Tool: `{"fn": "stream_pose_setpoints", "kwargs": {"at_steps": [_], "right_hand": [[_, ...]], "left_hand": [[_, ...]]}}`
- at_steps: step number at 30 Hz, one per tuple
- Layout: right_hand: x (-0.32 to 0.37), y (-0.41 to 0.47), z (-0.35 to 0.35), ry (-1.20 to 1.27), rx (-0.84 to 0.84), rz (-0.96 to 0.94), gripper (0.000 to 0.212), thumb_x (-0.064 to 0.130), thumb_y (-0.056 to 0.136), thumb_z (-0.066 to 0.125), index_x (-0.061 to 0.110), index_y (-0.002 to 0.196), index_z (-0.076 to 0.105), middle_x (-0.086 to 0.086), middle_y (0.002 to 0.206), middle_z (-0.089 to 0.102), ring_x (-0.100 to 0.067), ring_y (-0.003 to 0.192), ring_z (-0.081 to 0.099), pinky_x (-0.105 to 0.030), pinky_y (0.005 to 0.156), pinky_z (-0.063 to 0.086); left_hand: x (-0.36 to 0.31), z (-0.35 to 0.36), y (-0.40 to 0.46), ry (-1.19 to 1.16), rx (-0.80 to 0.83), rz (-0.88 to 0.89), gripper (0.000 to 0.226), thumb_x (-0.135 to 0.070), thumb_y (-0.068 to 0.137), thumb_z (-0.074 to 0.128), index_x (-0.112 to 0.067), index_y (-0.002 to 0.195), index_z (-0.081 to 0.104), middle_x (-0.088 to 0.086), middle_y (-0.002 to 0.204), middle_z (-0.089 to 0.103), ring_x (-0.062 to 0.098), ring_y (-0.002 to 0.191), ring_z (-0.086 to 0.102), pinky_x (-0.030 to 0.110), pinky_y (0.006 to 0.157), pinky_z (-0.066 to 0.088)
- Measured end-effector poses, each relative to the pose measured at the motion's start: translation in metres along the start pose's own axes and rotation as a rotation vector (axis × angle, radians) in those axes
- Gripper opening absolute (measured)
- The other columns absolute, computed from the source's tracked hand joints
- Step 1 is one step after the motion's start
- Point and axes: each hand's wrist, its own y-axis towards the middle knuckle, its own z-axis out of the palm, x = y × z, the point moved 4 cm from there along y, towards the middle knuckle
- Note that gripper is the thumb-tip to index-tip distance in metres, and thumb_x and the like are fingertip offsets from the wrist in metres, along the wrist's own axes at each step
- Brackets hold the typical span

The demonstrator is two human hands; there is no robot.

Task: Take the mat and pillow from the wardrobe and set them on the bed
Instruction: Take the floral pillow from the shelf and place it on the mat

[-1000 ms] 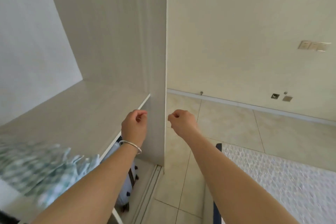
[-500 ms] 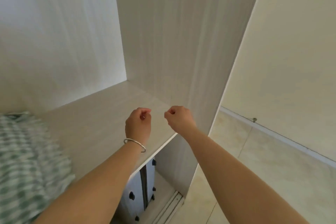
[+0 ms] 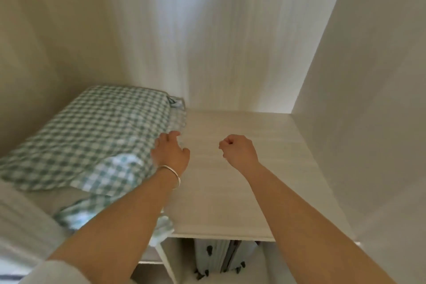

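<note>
A green-and-white checked pillow (image 3: pixel 92 136) lies on the left half of the wardrobe shelf (image 3: pixel 242 182), with loose checked cloth spilling over the shelf's front edge. My left hand (image 3: pixel 170 154), a silver bangle on its wrist, rests at the pillow's right edge with fingers spread, touching the fabric. My right hand (image 3: pixel 239 151) hovers over the bare right half of the shelf with fingers curled and nothing in it. I cannot tell a mat apart from the pillow and cloth.
The wardrobe's back panel (image 3: pixel 196 41) and right side wall (image 3: pixel 368 99) close in the shelf. Below the shelf stands a pale suitcase on wheels (image 3: pixel 219 258). A pale grey bundle (image 3: pixel 20 221) sits at the lower left.
My view swung left from the floor and bed corner into the wardrobe. The pillow came fully into view, and my left hand opened and reached its right edge.
</note>
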Motion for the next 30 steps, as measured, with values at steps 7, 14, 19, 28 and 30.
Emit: {"fn": "stream_pose_setpoints", "kwargs": {"at_steps": [7, 14, 19, 28, 30], "right_hand": [[0.032, 0.020, 0.076, 0.012, 0.193, -0.093, 0.024, 0.023, 0.085, 0.051, 0.007, 0.087, 0.070, -0.013, 0.085, 0.071, -0.026, 0.072, 0.062, -0.033, 0.066, 0.049], [0.042, 0.041, 0.115, 0.013, 0.232, -0.071, 0.024, 0.023, 0.084, 0.052, 0.005, 0.083, 0.068, -0.014, 0.084, 0.072, -0.029, 0.080, 0.066, -0.035, 0.072, 0.052], [0.027, 0.056, 0.125, -0.019, 0.228, -0.029, 0.024, 0.024, 0.084, 0.051, 0.007, 0.082, 0.068, -0.014, 0.082, 0.071, -0.030, 0.078, 0.065, -0.036, 0.072, 0.052], [0.018, 0.066, 0.110, -0.176, 0.272, -0.055, 0.023, 0.026, 0.088, 0.048, 0.013, 0.091, 0.067, -0.007, 0.092, 0.069, -0.027, 0.089, 0.063, -0.027, 0.067, 0.041], [0.025, 0.067, 0.106, -0.196, 0.280, -0.106, 0.024, 0.025, 0.088, 0.047, 0.012, 0.091, 0.067, -0.007, 0.090, 0.067, -0.026, 0.087, 0.062, -0.027, 0.066, 0.040]], "left_hand": [[0.072, -0.018, 0.012, 0.330, 0.030, -0.208, 0.075, -0.057, 0.075, 0.061, -0.024, 0.137, 0.036, 0.010, 0.139, 0.033, 0.031, 0.130, 0.031, 0.043, 0.113, 0.023], [0.080, 0.005, 0.039, 0.724, 0.176, -0.150, 0.108, -0.078, 0.072, 0.045, -0.019, 0.150, -0.002, 0.021, 0.157, 0.002, 0.051, 0.140, 0.004, 0.064, 0.110, 0.010], [0.079, 0.019, 0.069, 0.872, 0.198, -0.088, 0.095, -0.051, 0.088, 0.050, -0.008, 0.149, -0.009, 0.030, 0.153, 0.008, 0.054, 0.137, 0.015, 0.059, 0.110, 0.023], [0.076, 0.002, 0.090, 0.826, 0.277, -0.137, 0.058, -0.009, 0.094, 0.045, -0.003, 0.143, 0.015, 0.023, 0.138, 0.036, 0.041, 0.121, 0.046, 0.052, 0.094, 0.047], [0.069, -0.011, 0.095, 0.738, 0.270, -0.132, 0.056, -0.008, 0.094, 0.045, -0.004, 0.142, 0.017, 0.022, 0.136, 0.040, 0.038, 0.120, 0.049, 0.047, 0.093, 0.048]]}}
